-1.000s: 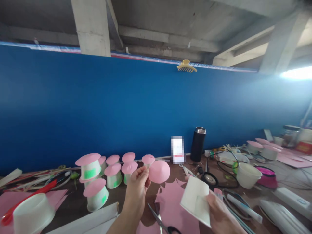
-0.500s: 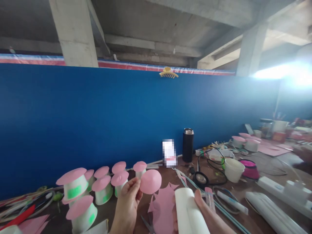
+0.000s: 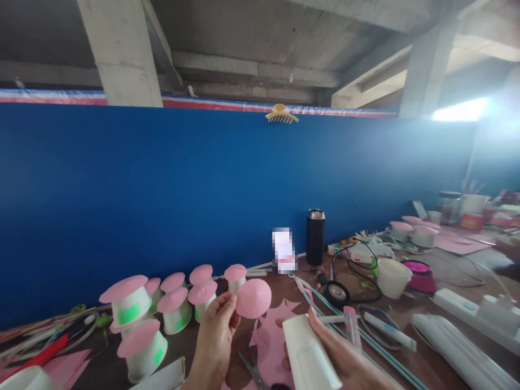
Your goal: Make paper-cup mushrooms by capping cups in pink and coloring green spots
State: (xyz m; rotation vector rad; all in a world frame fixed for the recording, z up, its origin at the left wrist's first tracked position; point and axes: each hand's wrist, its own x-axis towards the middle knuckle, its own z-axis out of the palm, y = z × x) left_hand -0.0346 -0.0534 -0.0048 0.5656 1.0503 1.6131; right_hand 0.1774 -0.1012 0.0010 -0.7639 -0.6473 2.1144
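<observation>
My left hand (image 3: 214, 338) pinches a round pink paper cap (image 3: 254, 298) by its left edge and holds it up above the brown table (image 3: 414, 314). My right hand (image 3: 343, 360) is wrapped round a white paper cup (image 3: 307, 353) that lies on its side, tilted towards me. Below the two hands lie cut pink paper scraps (image 3: 270, 338) and a pair of scissors (image 3: 254, 374). Left of my left hand stand several upturned white cups with pink caps and green patches (image 3: 130, 306).
A blue wall panel (image 3: 203, 184) runs behind the table, with a yellow hair claw (image 3: 281, 114) on its top edge. A black flask (image 3: 315, 229), a white bowl (image 3: 390, 278), a magenta bowl (image 3: 420, 275), cables, pens and a white power strip (image 3: 471, 311) crowd the right side.
The white piece in my right hand turned from a flat-looking face to a cup lying on its side. The view swung a little; the pink cap stays pinched in my left hand.
</observation>
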